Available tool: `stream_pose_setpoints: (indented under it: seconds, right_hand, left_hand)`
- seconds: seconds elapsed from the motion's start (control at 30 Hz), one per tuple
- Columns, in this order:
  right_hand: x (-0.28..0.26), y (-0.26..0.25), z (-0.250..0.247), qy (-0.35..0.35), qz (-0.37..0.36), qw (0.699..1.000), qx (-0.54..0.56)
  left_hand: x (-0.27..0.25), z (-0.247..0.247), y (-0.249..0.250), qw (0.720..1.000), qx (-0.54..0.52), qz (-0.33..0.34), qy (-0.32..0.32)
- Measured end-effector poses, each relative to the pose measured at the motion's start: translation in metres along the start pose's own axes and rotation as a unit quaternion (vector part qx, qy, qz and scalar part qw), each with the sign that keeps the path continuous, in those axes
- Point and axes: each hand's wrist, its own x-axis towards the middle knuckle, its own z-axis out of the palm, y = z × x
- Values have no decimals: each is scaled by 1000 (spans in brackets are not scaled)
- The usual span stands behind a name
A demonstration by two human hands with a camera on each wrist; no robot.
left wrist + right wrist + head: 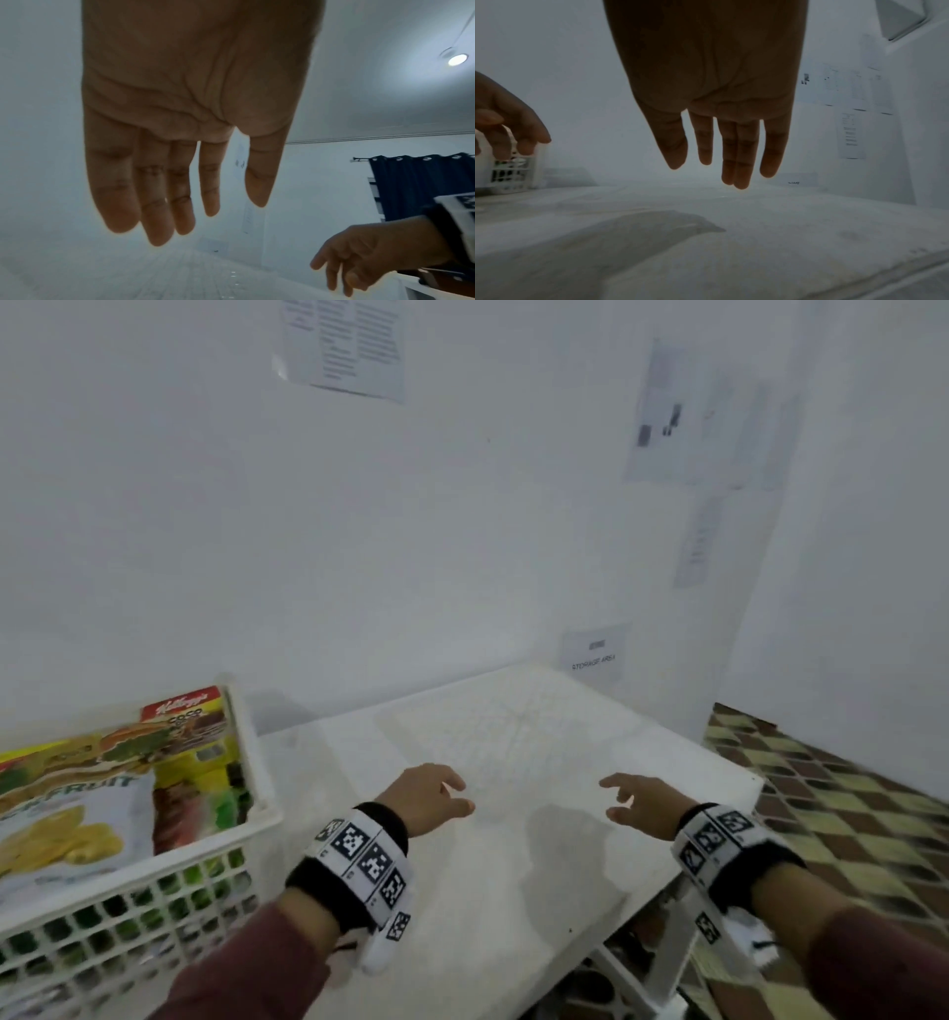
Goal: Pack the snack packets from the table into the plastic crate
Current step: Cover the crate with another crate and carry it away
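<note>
A: Where are the snack packets?

B: In the white plastic crate (215, 852) at the left end of the white desk (513, 880). On top lies a white packet marked "FRUIT" (67, 819) with yellow slices pictured on it, and behind it a Kellogg's Coco box (190, 726) leans against the crate's far wall. Green packaging shows through the lattice side.

A: And the left hand (429, 801)?

B: It hangs above the desk, just right of the crate, touching neither. From the left wrist view its fingers (156, 203) are straight and a little apart, so the grip is slack and holds nothing.

A: The right hand (642, 806)?

B: Also over the desk, well apart from the crate, palm down. Its fingers (741, 152) hang loose and slightly spread, with an empty grip.

A: Anything else?

B: Printed sheets are taped to the white wall, a small sign (595, 654) reads "STORAGE AREA" at the desk's far edge, and a chequered floor (847, 814) lies to the right.
</note>
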Motion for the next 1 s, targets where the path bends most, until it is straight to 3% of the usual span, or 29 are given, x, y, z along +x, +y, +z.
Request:
stream_pose_setpoints:
  seconds: [0.23, 0.43, 0.63, 1.0]
  right_hand:
    - [57, 55, -36, 2, -11, 1000, -26]
    - [115, 77, -59, 28, -12, 999, -17]
    - [183, 81, -73, 59, 18, 998, -27]
    - [277, 102, -84, -30, 67, 992, -101]
  left_hand:
    - [85, 12, 21, 993, 38, -107, 18]
    - [119, 12, 17, 978, 72, -194, 32]
    - [149, -1, 0, 945, 110, -303, 46]
    - [183, -10, -18, 913, 216, -338, -83]
